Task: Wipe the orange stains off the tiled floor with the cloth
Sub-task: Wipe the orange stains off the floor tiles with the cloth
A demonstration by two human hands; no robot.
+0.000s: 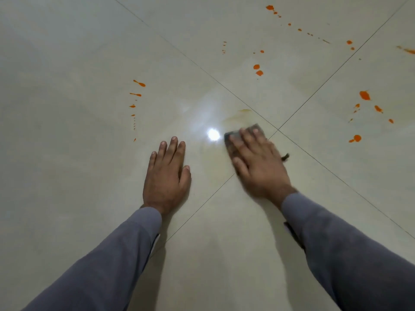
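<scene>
1. Glossy cream tiled floor (pixel 67 153) fills the view; thin dark grout lines cross just beyond the right hand, and a bright light reflection (pixel 213 134) sits between the two hands.
2. Far left of the stained area: a curved trail of small orange stains (pixel 139 83) runs from larger streaks down to fine dots, ending near the left hand's fingertips but apart from them.
3. Left hand (pixel 167 176): grip released, palm flat on the floor with fingers straight and close together. A grey sleeve (pixel 107 254) covers the arm to the wrist.
4. Faint yellowish smear (pixel 243 111) lies on the tile just beyond the cloth.
5. Cloth (pixel 233 140): dark grey, lying flat on the floor under the right hand, by the grout crossing; its far edge and left corner show past the fingers, and a frayed bit sticks out on the right.
6. Right hand (pixel 258 162): grip released, straight fingers pressing the cloth to the floor. The hand is motion-blurred.
7. Centre and upper right: two orange blobs (pixel 258 70), then a scattered line of spots (pixel 270 7) toward the top edge.
8. Far right: larger orange patches (pixel 364 95) and a drop (pixel 357 138), well apart from the cloth.
</scene>
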